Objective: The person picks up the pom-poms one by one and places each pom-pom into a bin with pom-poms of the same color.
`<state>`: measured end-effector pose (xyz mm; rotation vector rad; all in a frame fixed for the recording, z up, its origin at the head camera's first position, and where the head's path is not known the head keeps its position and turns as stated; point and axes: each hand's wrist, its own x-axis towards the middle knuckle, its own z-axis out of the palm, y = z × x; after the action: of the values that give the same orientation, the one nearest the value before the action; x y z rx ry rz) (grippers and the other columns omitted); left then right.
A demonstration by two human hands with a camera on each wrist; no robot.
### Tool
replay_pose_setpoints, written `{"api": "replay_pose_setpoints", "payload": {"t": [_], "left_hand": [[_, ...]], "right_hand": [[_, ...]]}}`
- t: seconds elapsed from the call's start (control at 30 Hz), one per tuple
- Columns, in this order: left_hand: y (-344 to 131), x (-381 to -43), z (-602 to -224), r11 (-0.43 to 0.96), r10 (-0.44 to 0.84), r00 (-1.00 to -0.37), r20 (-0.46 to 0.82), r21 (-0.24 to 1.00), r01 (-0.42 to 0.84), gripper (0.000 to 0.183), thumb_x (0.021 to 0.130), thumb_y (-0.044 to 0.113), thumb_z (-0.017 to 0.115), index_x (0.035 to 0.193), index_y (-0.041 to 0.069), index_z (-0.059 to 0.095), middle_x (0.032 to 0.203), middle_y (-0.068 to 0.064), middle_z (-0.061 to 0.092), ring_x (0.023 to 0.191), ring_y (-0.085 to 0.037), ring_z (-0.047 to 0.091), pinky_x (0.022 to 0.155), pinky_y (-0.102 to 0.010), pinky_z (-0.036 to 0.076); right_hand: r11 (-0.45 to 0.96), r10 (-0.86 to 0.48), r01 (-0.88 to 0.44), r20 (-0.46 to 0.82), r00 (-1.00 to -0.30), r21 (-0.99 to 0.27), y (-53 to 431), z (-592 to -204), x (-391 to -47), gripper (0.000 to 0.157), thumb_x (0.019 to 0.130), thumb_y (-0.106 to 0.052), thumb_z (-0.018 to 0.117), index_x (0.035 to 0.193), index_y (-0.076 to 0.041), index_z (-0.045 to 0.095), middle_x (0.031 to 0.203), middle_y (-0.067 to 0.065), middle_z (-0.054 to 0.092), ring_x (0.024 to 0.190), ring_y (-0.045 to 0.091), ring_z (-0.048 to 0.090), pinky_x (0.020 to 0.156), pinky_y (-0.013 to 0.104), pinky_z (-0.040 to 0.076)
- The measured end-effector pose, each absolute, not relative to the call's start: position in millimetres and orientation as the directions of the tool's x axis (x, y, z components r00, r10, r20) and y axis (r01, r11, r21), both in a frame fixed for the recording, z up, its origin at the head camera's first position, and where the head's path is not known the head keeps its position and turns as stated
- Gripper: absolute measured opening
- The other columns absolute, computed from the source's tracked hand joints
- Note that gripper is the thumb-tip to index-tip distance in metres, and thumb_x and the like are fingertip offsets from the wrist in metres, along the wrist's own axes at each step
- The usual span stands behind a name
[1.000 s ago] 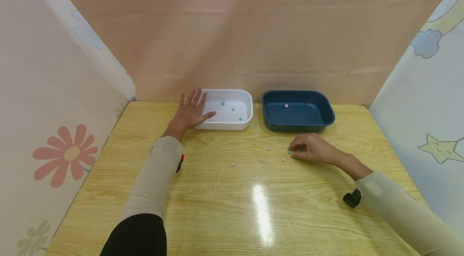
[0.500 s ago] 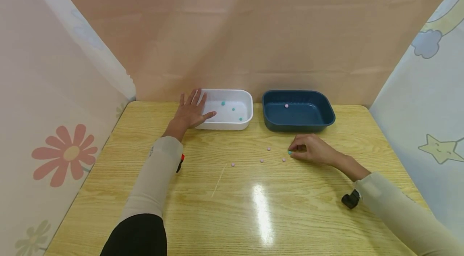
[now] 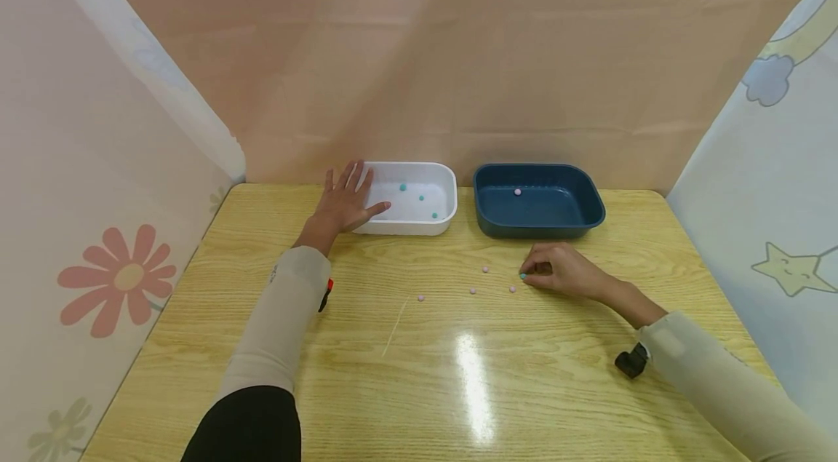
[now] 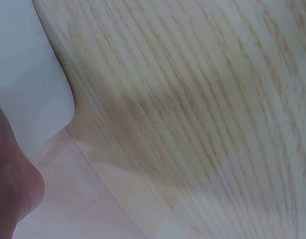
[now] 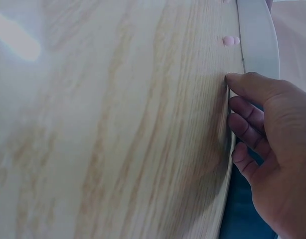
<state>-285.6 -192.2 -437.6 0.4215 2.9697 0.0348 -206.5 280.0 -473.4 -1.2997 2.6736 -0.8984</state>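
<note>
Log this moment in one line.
left hand: rests on white tray | right hand: pinches teal ball | pink balls: four on table, one in navy tray

Beige sleeves (image 3: 275, 324) — black wrist camera (image 3: 631, 361)

We hold our left arm (image 3: 271, 335) outstretched, left hand (image 3: 345, 201) splayed; our right arm (image 3: 713, 378) slants inward, right hand (image 3: 561, 270) curled in a pinch.
</note>
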Motion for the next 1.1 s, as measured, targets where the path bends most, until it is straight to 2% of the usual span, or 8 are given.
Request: {"api": "replay_pose_setpoints", "payload": {"t": [0.3, 0.67, 0.9, 1.1], "left_hand": [[-192, -286, -437, 0.961, 0.276, -0.952, -0.134, 0.037, 0.273, 0.097, 0.104, 0.074, 0.026, 0.171, 0.011, -0.002, 0.177, -0.014, -0.014, 0.164, -0.033, -0.012, 0.127, -0.063, -0.010], [-192, -286, -438, 0.961, 0.278, -0.952, -0.130, 0.031, 0.276, 0.097, 0.103, 0.075, 0.026, 0.171, 0.011, -0.003, 0.177, -0.014, -0.014, 0.164, -0.033, -0.013, 0.127, -0.064, -0.010], [-193, -286, -438, 0.962, 0.274, -0.951, -0.145, 0.042, 0.271, 0.097, 0.104, 0.075, 0.026, 0.170, 0.011, -0.005, 0.177, -0.013, -0.017, 0.163, -0.033, -0.016, 0.126, -0.063, -0.015], [-192, -286, -439, 0.961, 0.276, -0.951, -0.138, 0.042, 0.273, 0.097, 0.103, 0.075, 0.026, 0.171, 0.011, -0.004, 0.177, -0.013, -0.015, 0.164, -0.033, -0.014, 0.126, -0.064, -0.014]], "right_hand": [[0.491, -0.732, -0.709, 0.203, -0.651, -0.506, 279, -468, -207, 0.016, 0.087, -0.003, 0.085, 0.098, -0.015, 0.082, 0.093, -0.010, 0.072, 0.077, -0.001, 0.059, 0.066, 0.029, 0.055], [0.474, -0.743, -0.714, 0.201, -0.638, -0.515, 274, -460, -208, 0.017, 0.088, -0.002, 0.084, 0.102, -0.011, 0.083, 0.096, -0.007, 0.074, 0.082, 0.004, 0.067, 0.071, 0.029, 0.059], [0.462, -0.752, -0.711, 0.191, -0.631, -0.531, 268, -454, -211, 0.014, 0.089, -0.003, 0.084, 0.102, -0.009, 0.082, 0.094, -0.009, 0.072, 0.079, 0.002, 0.065, 0.068, 0.027, 0.058], [0.446, -0.764, -0.738, 0.214, -0.609, -0.506, 262, -444, -213, 0.015, 0.087, 0.000, 0.084, 0.101, -0.007, 0.083, 0.092, -0.007, 0.072, 0.078, 0.002, 0.065, 0.066, 0.028, 0.058]]}}
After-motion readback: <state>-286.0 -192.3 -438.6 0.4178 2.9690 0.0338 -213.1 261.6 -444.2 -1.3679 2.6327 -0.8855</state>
